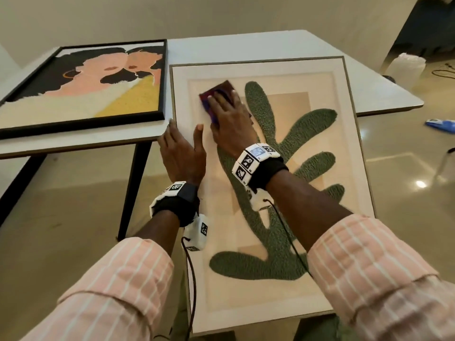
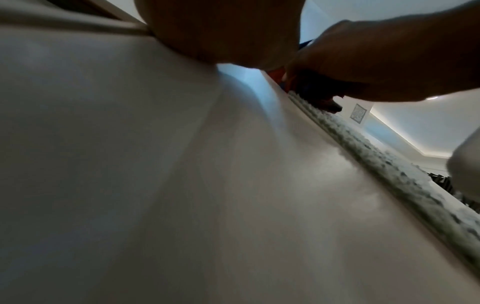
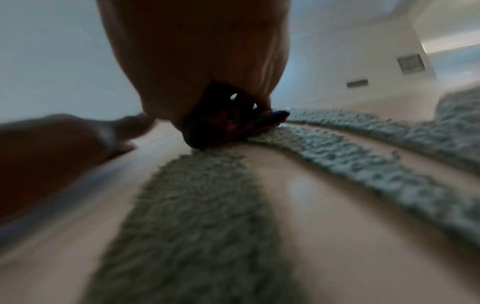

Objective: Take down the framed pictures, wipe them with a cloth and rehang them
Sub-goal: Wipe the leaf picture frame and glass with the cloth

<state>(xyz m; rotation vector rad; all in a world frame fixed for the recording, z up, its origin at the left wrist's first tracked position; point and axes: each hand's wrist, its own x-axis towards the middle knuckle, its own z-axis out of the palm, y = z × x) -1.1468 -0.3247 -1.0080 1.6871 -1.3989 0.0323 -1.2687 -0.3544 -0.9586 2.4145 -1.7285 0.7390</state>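
A large light-framed picture with a green tufted plant shape lies flat on a white table, its near end overhanging toward me. My right hand lies flat on a dark red and blue cloth and presses it on the picture's upper left part. The right wrist view shows the cloth bunched under the palm at the green shape. My left hand rests on the picture's left border with straight fingers at the frame edge. A black-framed picture of two faces lies on the left table.
The left table stands against the white one, with black legs near my left arm. On the glossy floor to the right are a white bag-like thing and a blue item. Cables hang from both wristbands.
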